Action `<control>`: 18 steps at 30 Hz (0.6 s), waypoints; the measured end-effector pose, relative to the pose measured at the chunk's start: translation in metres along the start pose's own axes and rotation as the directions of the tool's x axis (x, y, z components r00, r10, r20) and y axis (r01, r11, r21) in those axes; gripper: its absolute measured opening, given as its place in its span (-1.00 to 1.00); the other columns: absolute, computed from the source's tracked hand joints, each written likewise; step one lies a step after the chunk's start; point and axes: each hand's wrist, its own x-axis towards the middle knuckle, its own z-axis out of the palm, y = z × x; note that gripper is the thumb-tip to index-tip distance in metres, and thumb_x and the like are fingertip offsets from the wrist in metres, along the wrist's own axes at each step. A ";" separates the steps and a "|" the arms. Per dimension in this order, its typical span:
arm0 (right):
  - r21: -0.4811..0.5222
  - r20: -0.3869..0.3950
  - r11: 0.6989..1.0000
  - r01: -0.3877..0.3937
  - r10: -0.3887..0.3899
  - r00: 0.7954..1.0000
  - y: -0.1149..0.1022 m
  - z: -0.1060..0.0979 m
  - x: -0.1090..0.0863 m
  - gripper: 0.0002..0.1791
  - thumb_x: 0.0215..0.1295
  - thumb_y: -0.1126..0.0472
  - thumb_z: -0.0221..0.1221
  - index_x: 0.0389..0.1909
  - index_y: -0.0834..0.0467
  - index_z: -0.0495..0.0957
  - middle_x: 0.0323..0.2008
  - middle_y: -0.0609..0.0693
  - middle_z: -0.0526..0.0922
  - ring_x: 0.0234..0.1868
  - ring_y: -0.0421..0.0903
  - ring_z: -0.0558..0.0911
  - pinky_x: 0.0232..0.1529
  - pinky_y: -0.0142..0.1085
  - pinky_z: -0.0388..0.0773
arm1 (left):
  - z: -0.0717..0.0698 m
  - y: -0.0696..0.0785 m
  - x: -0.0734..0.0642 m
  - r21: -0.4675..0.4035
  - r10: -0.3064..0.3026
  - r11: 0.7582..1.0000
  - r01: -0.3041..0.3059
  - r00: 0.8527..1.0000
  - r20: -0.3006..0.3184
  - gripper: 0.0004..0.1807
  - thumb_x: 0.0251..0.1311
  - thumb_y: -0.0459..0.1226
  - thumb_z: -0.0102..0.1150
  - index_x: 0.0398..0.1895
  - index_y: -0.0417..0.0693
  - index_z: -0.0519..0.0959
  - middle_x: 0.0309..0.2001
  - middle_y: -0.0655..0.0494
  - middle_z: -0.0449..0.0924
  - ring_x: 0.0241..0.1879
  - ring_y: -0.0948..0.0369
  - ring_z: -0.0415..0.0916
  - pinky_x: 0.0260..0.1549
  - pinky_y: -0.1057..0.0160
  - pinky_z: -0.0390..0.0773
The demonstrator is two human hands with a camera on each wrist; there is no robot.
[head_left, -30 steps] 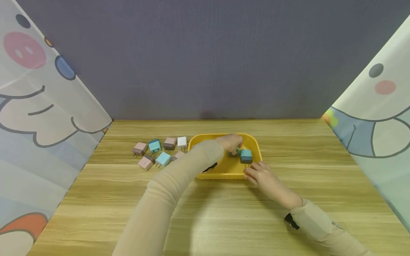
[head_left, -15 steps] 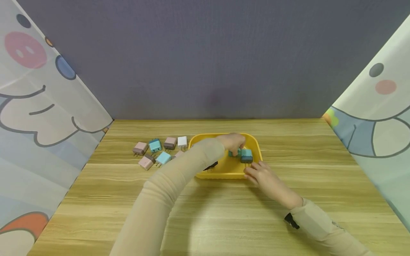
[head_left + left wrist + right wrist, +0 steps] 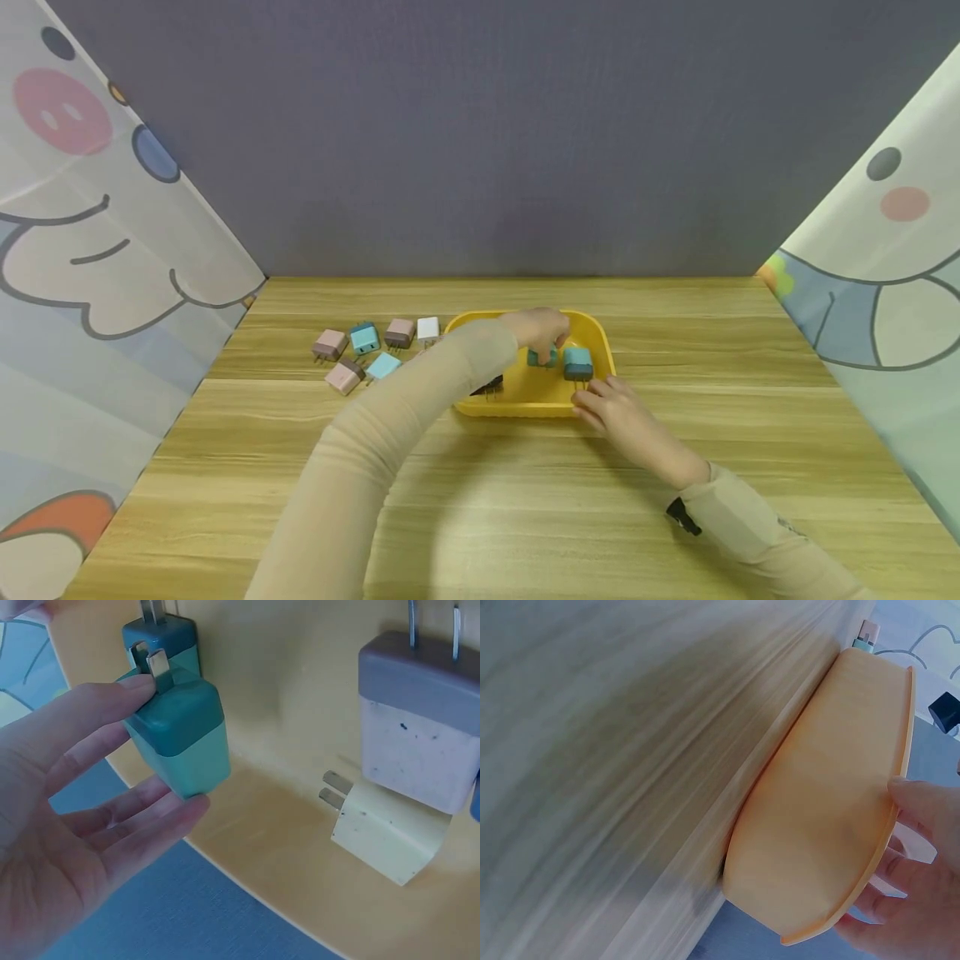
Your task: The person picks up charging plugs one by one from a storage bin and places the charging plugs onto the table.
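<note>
My left hand (image 3: 537,330) is inside the yellow bin (image 3: 536,410), pinching a two-tone teal charger plug (image 3: 180,731). In the left wrist view its metal prongs point up, with thumb and fingers on its sides. Right behind it stands a second teal charger plug (image 3: 577,364), in the bin's right part. A white charger plug (image 3: 390,831) and a pale one with a grey-purple top (image 3: 420,727) are also in the bin. At the bin's near right corner my right hand (image 3: 626,421) grips the rim, its thumb (image 3: 911,796) on the wall's outer side.
Left of the bin, several pink, teal and white charger plugs (image 3: 364,338) lie on the wooden table (image 3: 675,333). A dark charger plug (image 3: 491,386) sits in the bin's left part, half hidden by my left sleeve. A grey panel (image 3: 510,167) rises behind the table.
My left hand, with the teal charger plug, has shifted slightly left, and a gap now shows between this plug and the other teal one. My right hand stays on the rim.
</note>
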 end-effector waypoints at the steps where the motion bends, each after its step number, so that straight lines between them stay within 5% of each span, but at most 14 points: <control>1: -0.001 0.001 1.000 0.000 0.000 1.000 0.000 0.000 0.000 -0.89 -0.03 0.30 0.24 -0.43 0.19 0.55 -0.53 -0.09 0.40 -0.50 -0.19 0.24 -0.42 -0.28 0.28 | -0.001 0.000 -0.001 -0.003 0.001 1.000 -0.001 1.000 0.002 -0.75 -0.01 -0.32 0.23 -0.25 -0.01 0.43 -0.24 0.19 0.40 -0.32 0.27 0.33 -0.43 0.38 0.40; 18: 0.002 0.019 1.000 -0.017 0.017 1.000 -0.001 -0.002 0.001 -0.89 -0.03 0.30 0.24 -0.43 0.17 0.54 -0.53 -0.11 0.39 -0.49 -0.19 0.23 -0.42 -0.28 0.27 | -0.010 0.000 -0.021 0.003 -0.002 1.000 0.001 1.000 0.009 -0.73 -0.03 -0.29 0.26 -0.25 0.01 0.44 -0.25 0.21 0.40 -0.29 0.27 0.36 -0.38 0.37 0.42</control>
